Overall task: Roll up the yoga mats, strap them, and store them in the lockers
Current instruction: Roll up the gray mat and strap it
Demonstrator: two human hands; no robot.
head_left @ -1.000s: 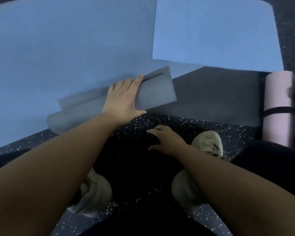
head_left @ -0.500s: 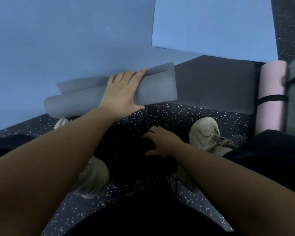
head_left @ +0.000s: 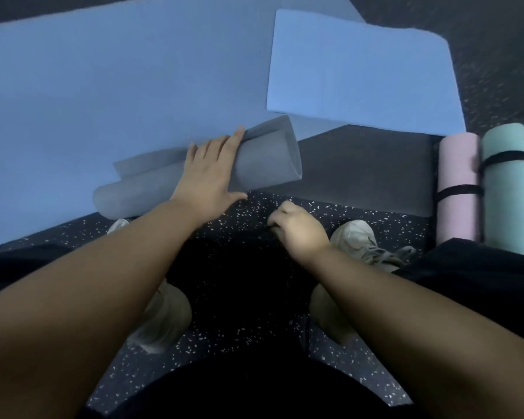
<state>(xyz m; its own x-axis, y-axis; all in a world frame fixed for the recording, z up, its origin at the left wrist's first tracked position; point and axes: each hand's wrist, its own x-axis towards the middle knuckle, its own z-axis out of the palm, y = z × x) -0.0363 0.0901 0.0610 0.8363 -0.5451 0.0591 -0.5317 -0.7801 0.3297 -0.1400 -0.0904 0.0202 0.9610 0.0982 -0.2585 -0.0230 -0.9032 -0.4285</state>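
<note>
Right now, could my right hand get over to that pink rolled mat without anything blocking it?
Probably yes. The right hand is low over the speckled floor, and only bare floor and the right shoe lie between it and the pink rolled mat; it may need a stretch.

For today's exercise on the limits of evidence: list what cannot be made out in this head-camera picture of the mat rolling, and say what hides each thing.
- Whether the right hand pinches anything: its curled fingers meet the dark speckled floor in dim light.
- The grey half-rolled foam mat under the left hand: the palm covers its middle.
- The lockers: outside the frame.
- The mint rolled mat: cut by the right edge.
</note>
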